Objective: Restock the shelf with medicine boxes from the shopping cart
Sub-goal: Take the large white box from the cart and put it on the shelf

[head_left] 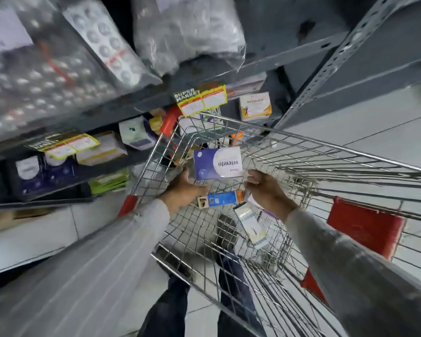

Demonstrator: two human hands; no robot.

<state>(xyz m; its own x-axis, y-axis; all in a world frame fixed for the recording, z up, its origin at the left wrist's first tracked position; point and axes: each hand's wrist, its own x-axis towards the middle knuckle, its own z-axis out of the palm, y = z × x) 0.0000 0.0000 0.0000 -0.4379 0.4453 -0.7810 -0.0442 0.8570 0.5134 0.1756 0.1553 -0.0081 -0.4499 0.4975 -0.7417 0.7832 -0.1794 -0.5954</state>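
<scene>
Reaching into cart — both hands, left and right, spread, holding nothing; clamp purple box by its side edges, lift clear of the wire rim.

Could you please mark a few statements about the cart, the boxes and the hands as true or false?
1. Both hands are inside the cart. True.
2. The left hand grips the purple box. False: it is open beside the box, and any contact is unclear.
3. A blue box lies between the hands, below the purple one. True.
4. The right hand holds a white box. False: that box lies in the cart, near the right wrist.
5. The shelf is bare. False: boxes stand on it behind yellow price tags.
</scene>
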